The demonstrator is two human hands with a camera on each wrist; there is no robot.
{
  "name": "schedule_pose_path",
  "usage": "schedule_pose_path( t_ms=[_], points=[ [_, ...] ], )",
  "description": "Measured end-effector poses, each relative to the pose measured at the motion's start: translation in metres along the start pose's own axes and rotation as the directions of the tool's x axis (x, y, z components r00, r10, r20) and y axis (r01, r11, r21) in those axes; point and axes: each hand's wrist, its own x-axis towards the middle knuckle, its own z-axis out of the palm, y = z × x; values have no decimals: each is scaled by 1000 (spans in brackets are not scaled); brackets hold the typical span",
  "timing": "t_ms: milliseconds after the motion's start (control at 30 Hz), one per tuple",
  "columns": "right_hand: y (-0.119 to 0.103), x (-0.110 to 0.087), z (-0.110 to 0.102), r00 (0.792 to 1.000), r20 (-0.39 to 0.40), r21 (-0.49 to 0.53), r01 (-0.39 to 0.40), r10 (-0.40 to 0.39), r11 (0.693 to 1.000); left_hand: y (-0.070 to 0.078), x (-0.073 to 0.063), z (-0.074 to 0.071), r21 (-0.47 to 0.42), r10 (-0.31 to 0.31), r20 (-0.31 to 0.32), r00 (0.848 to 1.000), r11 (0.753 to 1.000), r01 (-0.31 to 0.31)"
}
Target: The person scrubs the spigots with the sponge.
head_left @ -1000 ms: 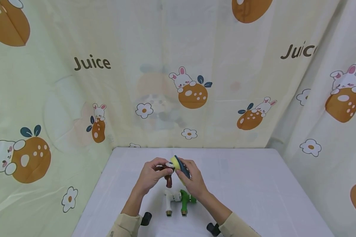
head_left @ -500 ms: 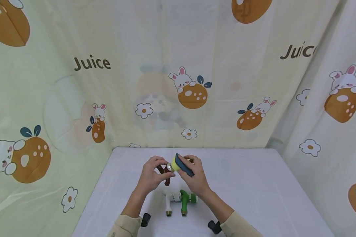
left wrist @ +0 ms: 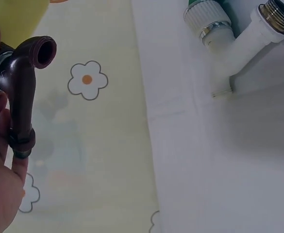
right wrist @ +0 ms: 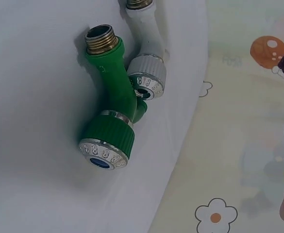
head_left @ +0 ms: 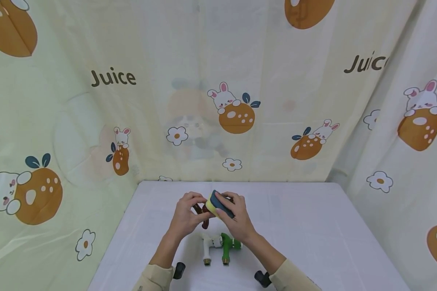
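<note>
My left hand [head_left: 183, 211] holds a dark brown faucet [left wrist: 21, 94] up over the table, spout downward in the head view. Curled in my right hand [head_left: 241, 220] is a sponge [head_left: 222, 206], yellow on one face and dark blue on the other. Its yellow face lies against the knob end of the brown faucet and hides the silver cap there. Nearer to me, below both hands, a white faucet [head_left: 207, 247] and a green faucet [head_left: 226, 249] lie side by side on the table. Their brass threaded ends point toward me.
A white cloth covers the table [head_left: 295, 234]. Behind it and along both sides hangs a cream curtain [head_left: 149, 121] printed with rabbits, oranges and flowers. Black wrist devices [head_left: 179, 270] stick out beside the sleeves.
The silver cap of the brown faucet showed half a second ago; the sponge has shifted left and now covers it. The faucet was turned slightly over the last second. White and green faucets stay put.
</note>
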Motion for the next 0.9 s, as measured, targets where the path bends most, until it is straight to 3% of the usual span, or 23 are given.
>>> schedule_pose_path(
  t_ms=[567, 900],
  points=[
    [2, 2, -4, 1000, -5, -23, -20, 20, 1000, 1, 1, -2, -39, 12, 79, 997, 999, -9],
    [4, 2, -3, 996, -17, -38, -88, 88, 995, 5, 1, 0, -55, -46, 90, 995, 997, 51]
  ],
)
